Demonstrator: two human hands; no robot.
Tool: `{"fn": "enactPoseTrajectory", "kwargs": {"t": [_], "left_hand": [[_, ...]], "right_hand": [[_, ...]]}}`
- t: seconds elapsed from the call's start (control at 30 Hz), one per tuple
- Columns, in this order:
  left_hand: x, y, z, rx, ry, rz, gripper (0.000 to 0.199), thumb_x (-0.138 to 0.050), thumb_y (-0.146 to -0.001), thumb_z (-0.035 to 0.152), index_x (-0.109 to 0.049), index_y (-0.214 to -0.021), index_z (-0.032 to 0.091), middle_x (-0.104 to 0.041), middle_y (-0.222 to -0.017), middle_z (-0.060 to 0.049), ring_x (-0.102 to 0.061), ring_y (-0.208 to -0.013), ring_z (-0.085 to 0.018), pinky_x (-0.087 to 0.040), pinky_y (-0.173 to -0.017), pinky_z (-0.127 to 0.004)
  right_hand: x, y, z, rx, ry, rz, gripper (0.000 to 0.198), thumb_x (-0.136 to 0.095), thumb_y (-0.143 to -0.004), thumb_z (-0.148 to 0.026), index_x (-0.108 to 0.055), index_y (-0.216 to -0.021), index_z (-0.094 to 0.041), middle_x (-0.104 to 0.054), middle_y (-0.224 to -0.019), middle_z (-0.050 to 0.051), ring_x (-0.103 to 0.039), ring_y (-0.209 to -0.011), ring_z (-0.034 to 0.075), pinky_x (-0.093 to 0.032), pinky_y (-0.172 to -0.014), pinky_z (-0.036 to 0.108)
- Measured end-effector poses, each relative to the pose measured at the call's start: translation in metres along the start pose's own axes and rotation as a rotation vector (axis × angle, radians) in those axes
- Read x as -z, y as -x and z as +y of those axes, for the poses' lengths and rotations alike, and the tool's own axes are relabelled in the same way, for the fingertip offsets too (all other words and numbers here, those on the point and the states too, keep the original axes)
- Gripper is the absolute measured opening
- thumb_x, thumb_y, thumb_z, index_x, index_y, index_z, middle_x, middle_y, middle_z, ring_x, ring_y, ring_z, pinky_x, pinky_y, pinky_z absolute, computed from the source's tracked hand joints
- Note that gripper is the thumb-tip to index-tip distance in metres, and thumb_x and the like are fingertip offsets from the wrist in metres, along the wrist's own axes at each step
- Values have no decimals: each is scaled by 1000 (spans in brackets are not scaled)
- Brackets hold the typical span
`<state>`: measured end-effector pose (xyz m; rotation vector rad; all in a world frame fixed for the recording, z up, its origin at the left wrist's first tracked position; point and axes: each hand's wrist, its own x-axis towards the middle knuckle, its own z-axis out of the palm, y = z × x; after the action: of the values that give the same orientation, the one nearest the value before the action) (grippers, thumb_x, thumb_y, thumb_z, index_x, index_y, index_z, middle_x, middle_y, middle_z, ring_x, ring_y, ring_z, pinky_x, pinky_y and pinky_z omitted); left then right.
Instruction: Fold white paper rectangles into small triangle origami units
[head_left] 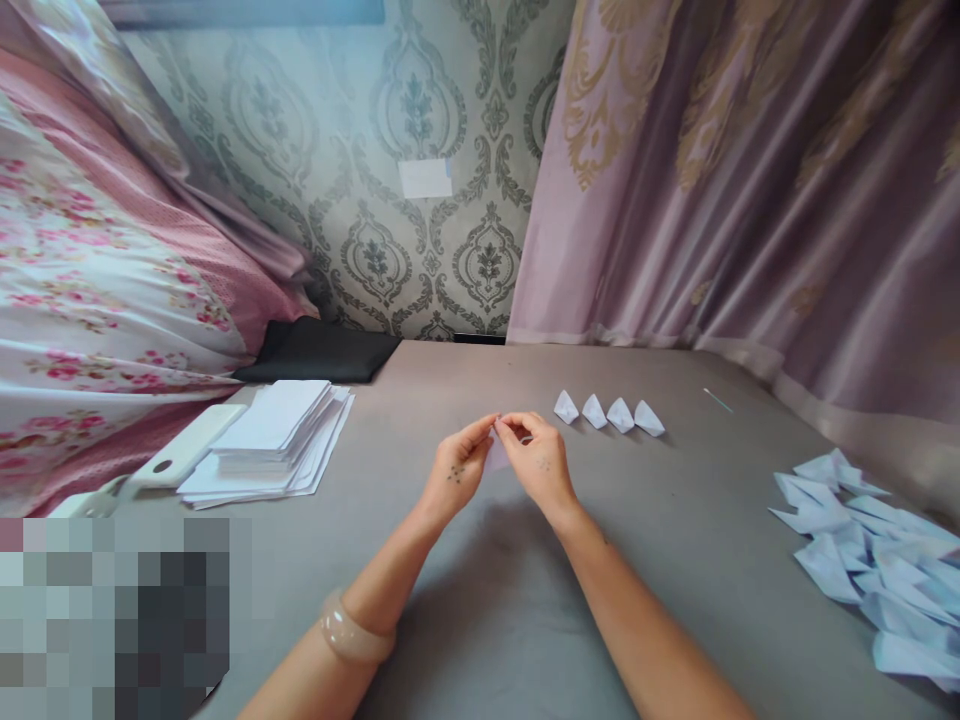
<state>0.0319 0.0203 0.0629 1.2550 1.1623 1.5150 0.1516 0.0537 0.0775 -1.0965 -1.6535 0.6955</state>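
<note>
Paper piece, pale and largely hidden, is held between the left hand and the right hand, its visible part lying just below the meeting fingertips, on the wearer's side of them. The grip is narrow: thumbs and fingers of both hands are pinched together at the paper's upper edge, and neither hand can be called nearer, since it is touched from both sides. Which way its long axis runs cannot be told, so much being covered by the fingers. Beneath, a grey tabletop is seen. Beyond the right hand, to its right, four folded paper shapes are set in a row; farther right, a heap of folded papers is piled near the edge of view. On the left, a stack of white sheets is laid beside a white flat object, with a black flat item placed behind. The room is closed in by patterned wallpaper, a pink curtain and floral fabric.
</note>
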Motion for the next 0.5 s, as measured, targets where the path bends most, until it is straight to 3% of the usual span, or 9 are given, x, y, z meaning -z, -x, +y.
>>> {"fn": "enactPoseTrajectory", "kwargs": {"t": [0.2, 0.4, 0.5], "left_hand": [[-1, 2, 3, 1, -28, -20, 29, -61, -77, 21, -71, -104, 18, -73, -100, -8, -63, -105, -25, -45, -97, -38], [-4, 2, 11, 69, 105, 8, 30, -68, -72, 23, -70, -100, 16, -73, -93, -8, -64, -100, -23, -46, -93, -34], [-5, 2, 17, 132, 133, 44, 28, -72, -70, 30, -71, -94, 15, -73, -88, -8, -66, -87, -20, -49, -81, -29]], "right_hand": [[1, -2, 2, -103, -93, -118, 24, -54, -80, -35, -69, -76, -17, -69, -76, 5, -62, -72, 18, -47, -67, 29], [2, -3, 2, -51, -85, -109, 24, -54, -81, -33, -71, -76, -16, -67, -78, 5, -60, -70, 16, -47, -68, 27], [3, -3, 2, -39, -53, -128, 23, -54, -82, -32, -71, -76, -17, -67, -77, 5, -60, -69, 15, -46, -67, 27]]}}
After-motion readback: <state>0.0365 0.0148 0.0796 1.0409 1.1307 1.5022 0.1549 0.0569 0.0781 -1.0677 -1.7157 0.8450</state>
